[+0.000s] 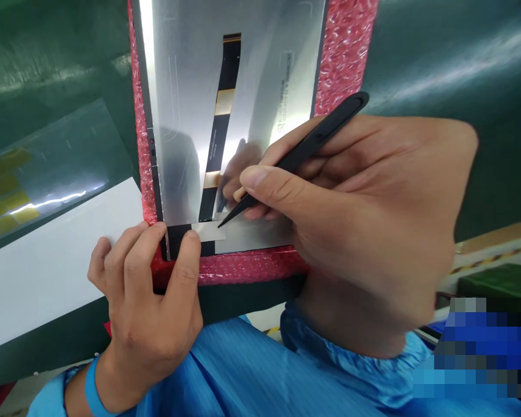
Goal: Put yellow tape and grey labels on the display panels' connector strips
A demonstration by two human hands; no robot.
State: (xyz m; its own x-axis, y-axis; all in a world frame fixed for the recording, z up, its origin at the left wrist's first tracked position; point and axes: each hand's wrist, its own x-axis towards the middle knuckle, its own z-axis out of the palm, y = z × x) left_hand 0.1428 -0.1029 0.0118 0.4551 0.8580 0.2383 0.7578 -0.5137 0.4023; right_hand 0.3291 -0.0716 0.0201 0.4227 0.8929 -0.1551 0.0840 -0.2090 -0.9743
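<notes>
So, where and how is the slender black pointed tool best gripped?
Probably take the slender black pointed tool by its shaft just above the taper, from the picture's right, where the bare right hand pinches it: it slants down-left, leaving the narrow tip clear of the grip.

White sheet [61,272], one, lies flat on green tabletop [421,145]; clear film [84,142] with yellow patches [11,202], just beside; striped yellow-and-black tape [495,258], far right.

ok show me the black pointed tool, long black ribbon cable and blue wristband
Black pointed tool [306,149]: head view, middle of its shaft
Long black ribbon cable [219,132]: head view, middle black stretch
Blue wristband [92,387]: head view, outer face
</notes>
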